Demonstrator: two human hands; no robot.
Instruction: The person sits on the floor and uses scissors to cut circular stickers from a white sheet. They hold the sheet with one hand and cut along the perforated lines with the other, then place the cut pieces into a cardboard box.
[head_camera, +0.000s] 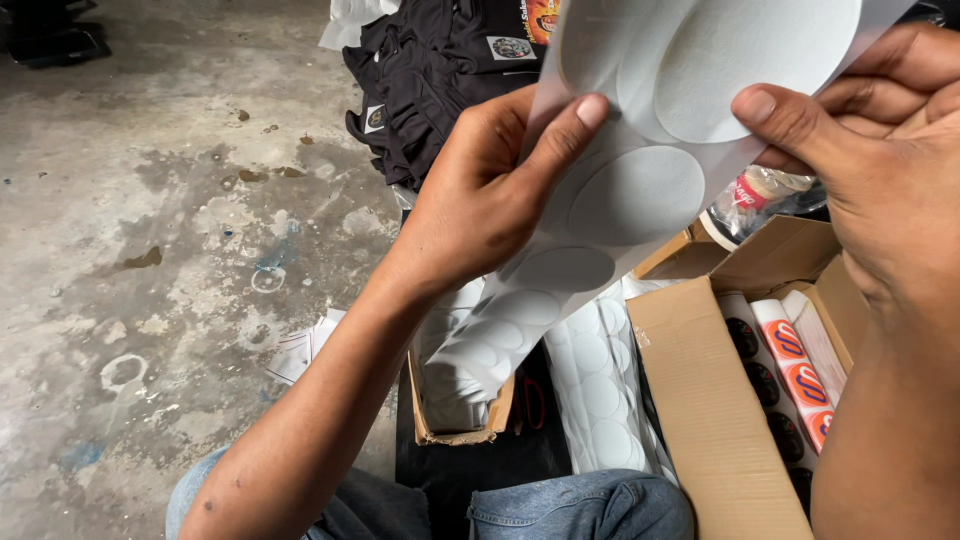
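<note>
Held up close to the face: a long white sheet of round stickers (640, 190). Left hand (480, 200) pinching its edge, thumb on top. Right hand (880, 160) pinching the other side, so no drooping. Below, a cardboard box (720, 420) of sticker rolls (orange and white). Nearby, black shirts (430, 70) on a stained floor (150, 250).

The left hand (480, 195) rises from a bare forearm that slants up from the near left, wrist bent, thumb stretched right and pressed flat, fingers curled behind. The right hand (880, 170) comes in from the right edge, palm facing left, thumb pointing left and pinching against the bent fingers
</note>
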